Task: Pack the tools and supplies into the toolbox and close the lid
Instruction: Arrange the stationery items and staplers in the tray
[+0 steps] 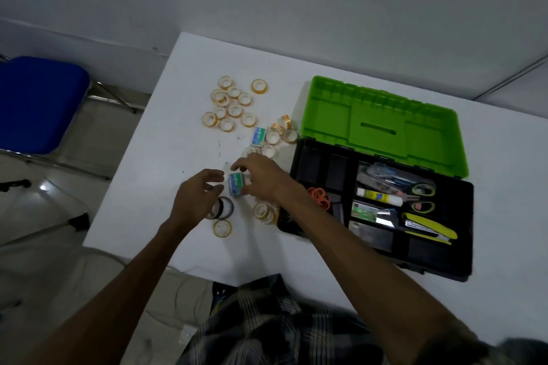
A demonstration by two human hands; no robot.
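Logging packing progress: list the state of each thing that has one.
toolbox: open, partly packed
lid: swung back, flat
scissors: in the toolbox, closed
stapler: in the toolbox, closed
tape rolls: loose on the table
right hand: pinching a small box
left hand: open, beside that box

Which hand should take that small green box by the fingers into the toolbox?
Right. The right hand is already at the small green box, and the toolbox lies on its side; the left hand is farther away.

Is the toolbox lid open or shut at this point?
Open. The green lid is swung back flat on the table behind the black toolbox, leaving the scissors and stapler inside exposed.
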